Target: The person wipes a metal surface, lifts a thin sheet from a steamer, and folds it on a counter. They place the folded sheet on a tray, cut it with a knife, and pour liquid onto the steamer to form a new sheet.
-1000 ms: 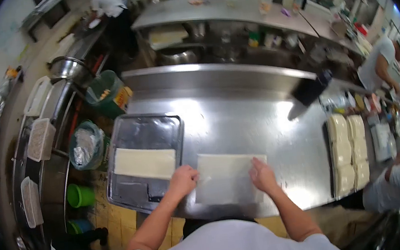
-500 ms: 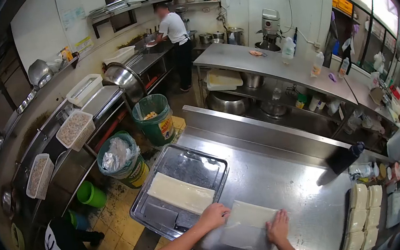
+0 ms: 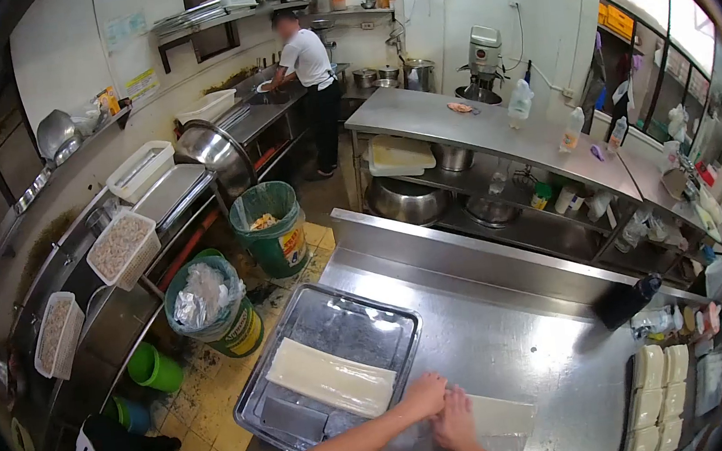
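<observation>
A flat pale sheet, possibly dough with clear plastic film (image 3: 502, 416), lies on the steel table in front of me. My left hand (image 3: 427, 394) is at its far left corner with the fingers curled closed. Right beside it, my right hand (image 3: 454, 420) has its fingers drawn together, touching the left fingertips. Whatever is pinched between the fingers is too small to make out. Left of the hands, a dark metal tray (image 3: 343, 305) holds a thick, shiny, pale folded slab (image 3: 331, 376). A grey flat blade or scraper (image 3: 295, 419) lies beside the slab in the tray.
A raised steel ledge (image 3: 504, 250) runs along the table's far side. Pale blocks (image 3: 656, 397) fill a tray at right, near a dark bottle (image 3: 629, 301). Lined bins (image 3: 269, 226) stand at left. A person (image 3: 307, 73) works at the back sink.
My right hand has moved left across the sheet to meet my left hand. My left hand has shifted right, off the tray's edge, and its fingers have closed.
</observation>
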`<state>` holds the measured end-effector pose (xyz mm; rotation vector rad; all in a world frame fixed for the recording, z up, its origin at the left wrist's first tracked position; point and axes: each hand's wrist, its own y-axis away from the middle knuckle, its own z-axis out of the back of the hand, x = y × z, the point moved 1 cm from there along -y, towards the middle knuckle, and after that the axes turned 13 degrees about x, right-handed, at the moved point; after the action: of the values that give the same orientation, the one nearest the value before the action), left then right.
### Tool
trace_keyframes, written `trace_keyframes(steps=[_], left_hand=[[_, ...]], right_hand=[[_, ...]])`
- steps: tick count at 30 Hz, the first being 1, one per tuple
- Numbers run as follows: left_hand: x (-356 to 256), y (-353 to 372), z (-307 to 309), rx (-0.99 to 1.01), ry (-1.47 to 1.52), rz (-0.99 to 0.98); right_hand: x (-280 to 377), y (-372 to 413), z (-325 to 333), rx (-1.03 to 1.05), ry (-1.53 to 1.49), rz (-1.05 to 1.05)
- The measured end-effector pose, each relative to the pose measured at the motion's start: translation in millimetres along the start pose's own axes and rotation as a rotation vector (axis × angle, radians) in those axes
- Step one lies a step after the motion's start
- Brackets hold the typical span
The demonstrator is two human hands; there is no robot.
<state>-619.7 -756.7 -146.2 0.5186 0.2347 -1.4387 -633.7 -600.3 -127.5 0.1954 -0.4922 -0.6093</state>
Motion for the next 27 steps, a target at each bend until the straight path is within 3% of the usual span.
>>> trace_keyframes(steps=[6, 8, 11, 14, 15, 18, 21, 24, 27], left_hand=[[-19, -6, 33, 0.204, 0.027, 0.106], [-18, -8, 34, 0.256, -0.01, 0.056], [-17, -13, 31, 0.294, 0.001, 0.036], [-9, -21, 13, 0.316, 0.041, 0.062], [-7, -23, 8, 0.32, 0.054, 0.073], [-16, -16, 23, 0.32, 0.113, 0.121], [-29, -2, 37, 0.299, 0.207, 0.112], [-45, 11, 60, 0.26, 0.282, 0.106], [-37, 6, 58, 0.271, 0.315, 0.114]], right_hand=[[-150, 80, -1, -0.167, 0.006, -0.364], [-177, 88, 4, -0.209, -0.029, -0.453], [-182, 83, 23, -0.326, -0.011, -0.437], [-120, 49, 75, -0.234, -0.294, -0.406], [-126, 35, 61, -0.325, -0.139, -0.353], [-66, 2, 101, -0.09, -0.412, -0.283], [-86, -34, 74, 0.097, -0.409, 0.08], [-88, -51, 76, 0.554, -0.21, 0.052], [-113, -47, 84, 0.785, -0.161, -0.178]])
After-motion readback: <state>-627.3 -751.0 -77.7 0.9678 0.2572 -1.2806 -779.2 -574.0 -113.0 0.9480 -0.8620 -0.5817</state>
